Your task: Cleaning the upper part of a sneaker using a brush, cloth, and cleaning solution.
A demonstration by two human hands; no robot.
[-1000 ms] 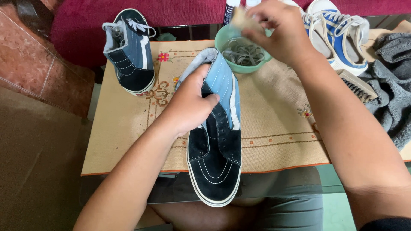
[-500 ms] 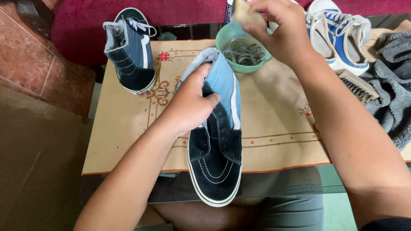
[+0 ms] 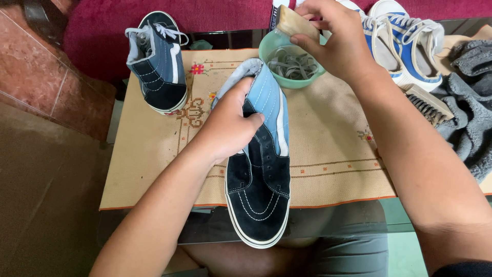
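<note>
Beige mat [image 3: 333, 138]: left hand [image 3: 225, 128] fingers clasp unlaced shoe [image 3: 259, 174].

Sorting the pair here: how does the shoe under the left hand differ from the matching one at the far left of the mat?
The held shoe has no laces and lies toe toward the person, gripped by the left hand. The far shoe is laced with white laces, stands untouched and looks darker blue. Both are navy-and-blue high-tops with a white side stripe.

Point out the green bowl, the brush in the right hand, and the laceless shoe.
Green bowl [image 3: 266, 45]: head view, left rim.
Brush [image 3: 296, 23]: head view, its wooden back.
Laceless shoe [image 3: 259, 205]: head view, black suede toe.
</note>
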